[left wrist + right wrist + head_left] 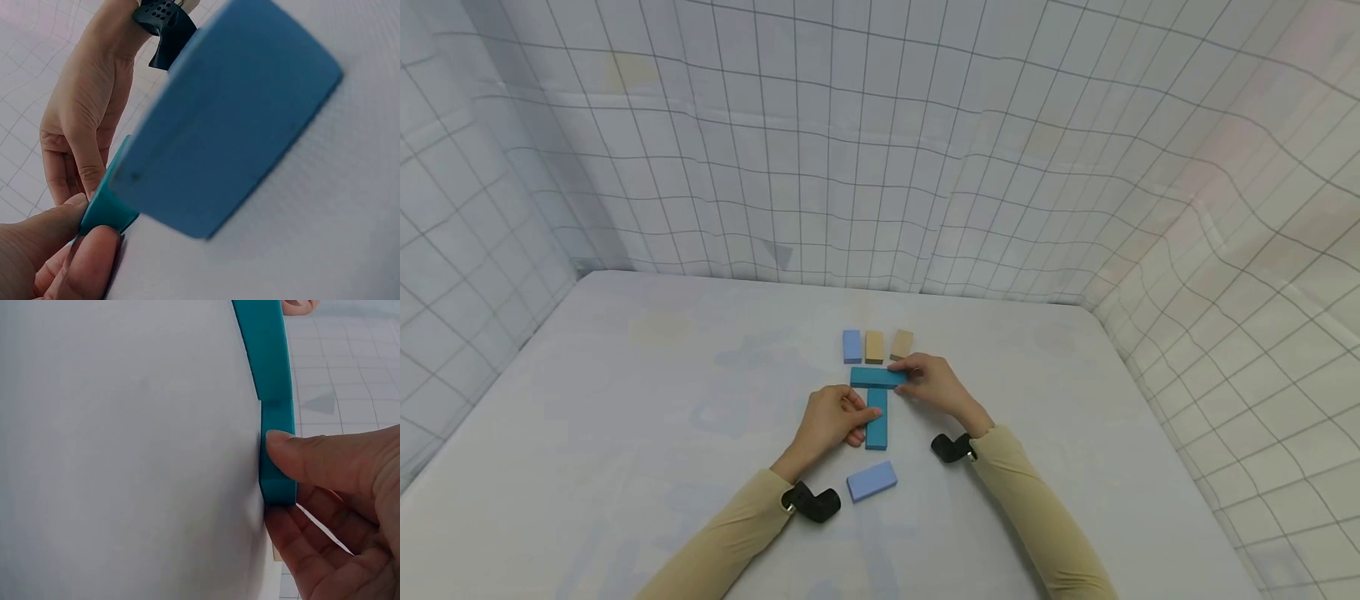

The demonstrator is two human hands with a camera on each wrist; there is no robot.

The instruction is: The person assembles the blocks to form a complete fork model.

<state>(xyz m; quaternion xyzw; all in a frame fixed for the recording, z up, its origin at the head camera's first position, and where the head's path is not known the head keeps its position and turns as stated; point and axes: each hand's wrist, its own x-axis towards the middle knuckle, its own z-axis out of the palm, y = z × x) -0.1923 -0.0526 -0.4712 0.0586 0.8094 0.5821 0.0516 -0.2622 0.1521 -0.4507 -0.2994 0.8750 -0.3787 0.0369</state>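
Observation:
Two long teal blocks lie on the table in a T shape. My right hand (934,385) grips the right end of the crosswise teal block (871,378), its thumb on the near side in the right wrist view. The lengthwise teal block (877,425) meets its near long side. My left hand (829,419) pinches that block by its left side, with the thumb reaching over the top. Part of each block is hidden by the fingers. Close in front of my left hand lies a light blue block (872,481), looming large in the left wrist view.
Beyond the T stand a light blue block (852,346), a yellow block (874,347) and a tan block (902,343), side by side. A white cloth covers the table (625,417). Grid-patterned curtains (865,150) enclose its back and sides.

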